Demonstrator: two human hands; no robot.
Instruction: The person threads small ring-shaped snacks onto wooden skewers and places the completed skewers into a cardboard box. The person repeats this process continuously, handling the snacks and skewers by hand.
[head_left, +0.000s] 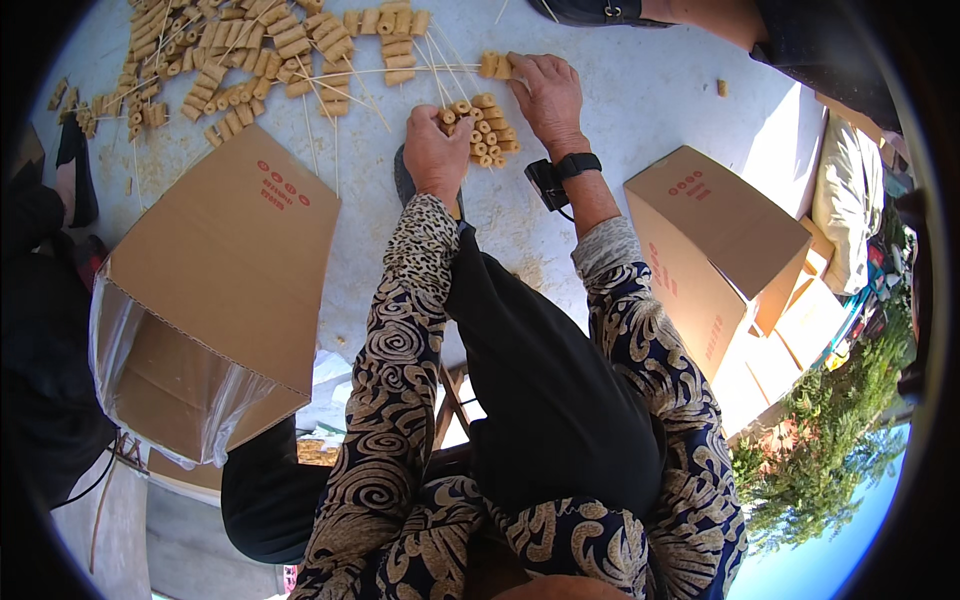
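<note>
My left hand (439, 154) is closed around a bundle of skewered tan rolls (495, 135). The rolls' round ends face me, and thin sticks rise from the bundle. Up and to the right of it, my right hand (551, 101) pinches the end of another short row of rolls (496, 65). A long thin wooden skewer (450, 67) runs out of that row to the left, crossing the other sticks. A black band with a small device (551, 182) sits on my right wrist. My fingers hide part of the bundle.
Many skewered rolls (225, 45) lie heaped on the pale ground (360, 157) at upper left. A large cardboard box (232, 247) with a plastic liner stands at left, more boxes (697, 225) at right. Other people's shoes (600, 10) and legs show. One loose roll (721, 88) lies at upper right.
</note>
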